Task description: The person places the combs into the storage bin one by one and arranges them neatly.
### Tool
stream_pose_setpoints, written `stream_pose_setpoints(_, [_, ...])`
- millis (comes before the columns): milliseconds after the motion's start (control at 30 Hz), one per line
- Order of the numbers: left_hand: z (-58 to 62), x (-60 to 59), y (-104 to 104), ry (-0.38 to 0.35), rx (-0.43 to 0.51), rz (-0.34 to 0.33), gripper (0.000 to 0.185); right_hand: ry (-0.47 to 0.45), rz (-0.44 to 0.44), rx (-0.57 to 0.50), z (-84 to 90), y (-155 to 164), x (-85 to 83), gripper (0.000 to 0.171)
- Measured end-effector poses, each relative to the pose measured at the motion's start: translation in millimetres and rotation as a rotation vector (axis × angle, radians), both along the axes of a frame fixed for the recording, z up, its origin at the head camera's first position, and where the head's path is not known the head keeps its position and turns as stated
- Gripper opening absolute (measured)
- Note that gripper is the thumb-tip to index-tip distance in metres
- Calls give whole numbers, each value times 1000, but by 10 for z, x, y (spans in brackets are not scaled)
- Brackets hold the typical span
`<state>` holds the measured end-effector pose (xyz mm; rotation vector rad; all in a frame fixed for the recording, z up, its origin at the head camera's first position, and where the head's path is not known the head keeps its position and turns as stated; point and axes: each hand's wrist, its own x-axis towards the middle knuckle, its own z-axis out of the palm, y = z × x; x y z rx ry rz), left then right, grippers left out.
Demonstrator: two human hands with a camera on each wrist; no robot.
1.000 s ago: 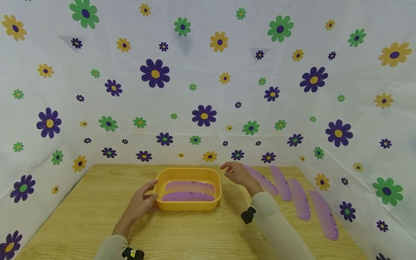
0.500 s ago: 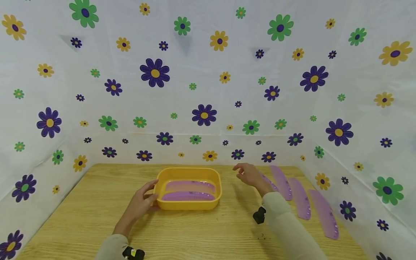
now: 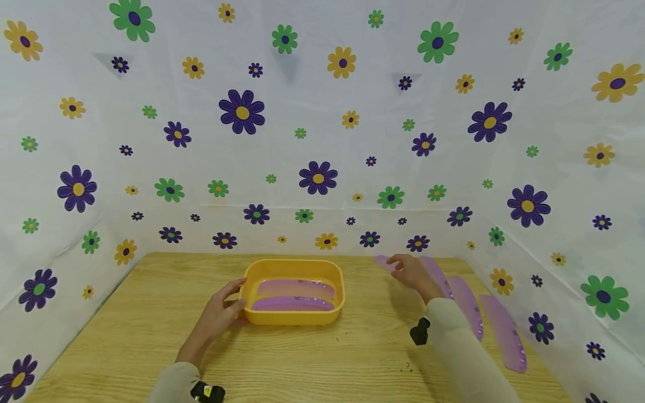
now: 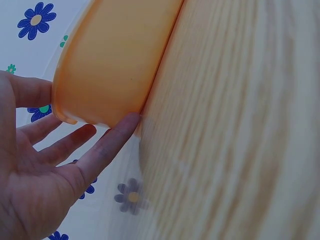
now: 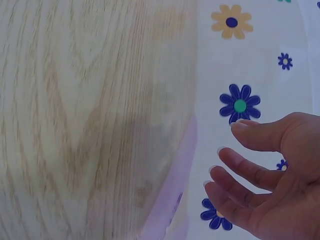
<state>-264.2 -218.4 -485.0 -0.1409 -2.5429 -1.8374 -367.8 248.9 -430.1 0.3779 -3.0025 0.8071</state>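
Note:
Two purple combs [image 3: 296, 289] lie lengthwise inside a yellow plastic basin [image 3: 292, 319]. My left hand [image 3: 221, 308] rests against the basin's left end. In the left wrist view, the basin's outer wall [image 4: 115, 60] shows, with fairly straight fingers touching its end and one fingertip low by the table. My right hand [image 3: 415, 278] hovers over the row of purple combs on the right. Its fingers are loosely bent and hold nothing. The leftmost comb [image 3: 384, 262] is partly hidden under this hand. In the right wrist view, a comb [image 5: 172, 195] lies left of the fingers.
More purple combs, such as the rightmost comb [image 3: 504, 336], slant along the right side of the wooden table [image 3: 322, 364]. White cloth walls [image 3: 322, 145] with printed flowers enclose the back and both sides. Small dark specks [image 3: 407, 368] lie near the right forearm.
My right hand has moved rightward, away from the basin and over the combs, uncovering the leftmost comb's far tip. The left hand and basin have stayed put.

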Motion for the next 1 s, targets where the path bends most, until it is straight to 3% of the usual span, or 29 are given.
stream_pose_setpoints(400, [-3,-3,-15,1,24,-10,56,37,-27,32,-108,267,-17,33])
stream_pose_setpoints(1000, [-28,-16,-24,6,24,-11,56,68,-78,67,-269,370,-28,36])
